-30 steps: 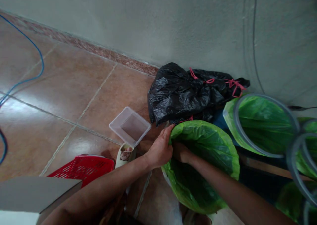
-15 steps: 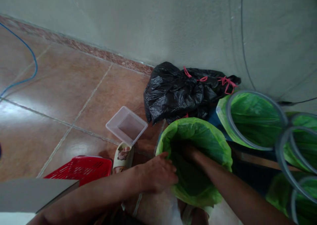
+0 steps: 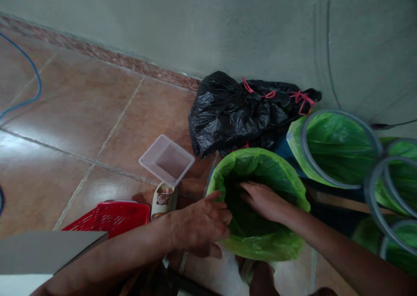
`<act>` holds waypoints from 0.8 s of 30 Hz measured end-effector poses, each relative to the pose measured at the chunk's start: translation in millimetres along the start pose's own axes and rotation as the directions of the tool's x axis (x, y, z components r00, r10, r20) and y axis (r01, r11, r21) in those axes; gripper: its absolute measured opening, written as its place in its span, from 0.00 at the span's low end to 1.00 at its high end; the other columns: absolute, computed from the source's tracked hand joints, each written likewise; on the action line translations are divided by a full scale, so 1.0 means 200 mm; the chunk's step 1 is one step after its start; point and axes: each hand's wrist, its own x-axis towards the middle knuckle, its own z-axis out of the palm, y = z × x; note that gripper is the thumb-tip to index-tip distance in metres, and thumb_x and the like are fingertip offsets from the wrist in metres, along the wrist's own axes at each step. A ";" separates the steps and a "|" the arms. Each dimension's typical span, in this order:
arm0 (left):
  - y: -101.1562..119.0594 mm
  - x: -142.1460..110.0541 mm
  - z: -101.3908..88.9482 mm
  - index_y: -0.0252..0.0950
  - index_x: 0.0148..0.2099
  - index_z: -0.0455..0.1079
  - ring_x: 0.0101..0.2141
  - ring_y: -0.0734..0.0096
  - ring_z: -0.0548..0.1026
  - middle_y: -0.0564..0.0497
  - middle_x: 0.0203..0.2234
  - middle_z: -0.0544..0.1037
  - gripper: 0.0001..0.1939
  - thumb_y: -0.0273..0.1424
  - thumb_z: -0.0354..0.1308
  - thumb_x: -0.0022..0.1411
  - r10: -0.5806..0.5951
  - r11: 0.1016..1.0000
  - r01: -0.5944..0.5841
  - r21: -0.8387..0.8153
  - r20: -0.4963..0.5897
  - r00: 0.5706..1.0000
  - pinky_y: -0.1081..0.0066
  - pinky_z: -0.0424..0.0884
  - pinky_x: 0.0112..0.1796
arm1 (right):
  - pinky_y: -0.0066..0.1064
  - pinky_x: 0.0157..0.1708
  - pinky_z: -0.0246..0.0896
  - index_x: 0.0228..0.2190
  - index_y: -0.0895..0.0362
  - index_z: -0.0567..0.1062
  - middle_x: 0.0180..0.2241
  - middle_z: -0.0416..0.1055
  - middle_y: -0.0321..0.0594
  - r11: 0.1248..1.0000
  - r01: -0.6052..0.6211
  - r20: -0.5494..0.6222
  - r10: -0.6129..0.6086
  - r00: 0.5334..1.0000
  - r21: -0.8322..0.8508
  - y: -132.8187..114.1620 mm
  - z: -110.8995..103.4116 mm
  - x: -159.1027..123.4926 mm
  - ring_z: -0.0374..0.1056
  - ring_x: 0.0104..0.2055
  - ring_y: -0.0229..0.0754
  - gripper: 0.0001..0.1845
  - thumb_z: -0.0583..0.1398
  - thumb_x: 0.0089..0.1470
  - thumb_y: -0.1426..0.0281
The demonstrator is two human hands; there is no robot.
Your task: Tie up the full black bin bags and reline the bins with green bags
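Observation:
A bin lined with a green plastic bag [image 3: 260, 254] stands on the floor in front of me, the bag folded out over its rim. My left hand [image 3: 202, 224] is at the left side of that rim, fingers curled over the bag's edge and the thumb lower on the outside. Inside the bin, my right hand [image 3: 263, 200] reaches in from the right with its fingers stretched out toward the left wall of the bag. It appears to hold nothing. The bottom of the bin is dark and cannot be made out.
Black garbage bags [image 3: 224, 113] with red ties lie against the wall. Several green-lined bins with grey rings [image 3: 340, 148] stand at right. A clear plastic box [image 3: 167, 159], a red basket [image 3: 125, 218] and a slipper-clad foot [image 3: 163, 199] are at left.
My right hand has risen inside the bin, so its fingers now show. My left hand stays at the rim with its fingers slightly shifted. The view has tilted a little.

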 end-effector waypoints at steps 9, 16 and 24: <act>-0.03 0.05 0.10 0.34 0.25 0.69 0.32 0.68 0.69 0.49 0.26 0.72 0.10 0.28 0.57 0.59 -0.012 0.993 0.021 0.115 -0.082 0.997 0.65 0.62 0.41 | 0.37 0.43 0.64 0.43 0.54 0.73 0.41 0.72 0.42 0.974 0.221 -0.128 -0.215 0.968 0.039 -0.07 0.15 -0.51 0.66 0.45 0.44 0.11 0.57 0.58 0.66; -0.06 0.05 0.15 0.35 0.32 0.66 0.32 0.70 0.68 0.50 0.29 0.72 0.08 0.26 0.50 0.65 0.017 0.984 0.010 0.179 -0.145 0.989 0.66 0.62 0.42 | 0.39 0.40 0.63 0.39 0.57 0.74 0.37 0.72 0.45 0.918 0.288 -0.245 -0.356 0.902 -0.274 0.08 0.33 -0.58 0.65 0.39 0.46 0.10 0.53 0.60 0.71; -0.13 0.01 0.18 0.34 0.47 0.68 0.38 0.70 0.73 0.49 0.34 0.76 0.12 0.23 0.45 0.67 0.040 0.969 0.021 0.246 -0.238 0.971 0.65 0.64 0.50 | 0.43 0.44 0.64 0.44 0.60 0.73 0.42 0.73 0.48 0.894 0.303 -0.272 -0.397 0.877 -0.331 0.14 0.33 -0.58 0.66 0.43 0.48 0.14 0.52 0.59 0.73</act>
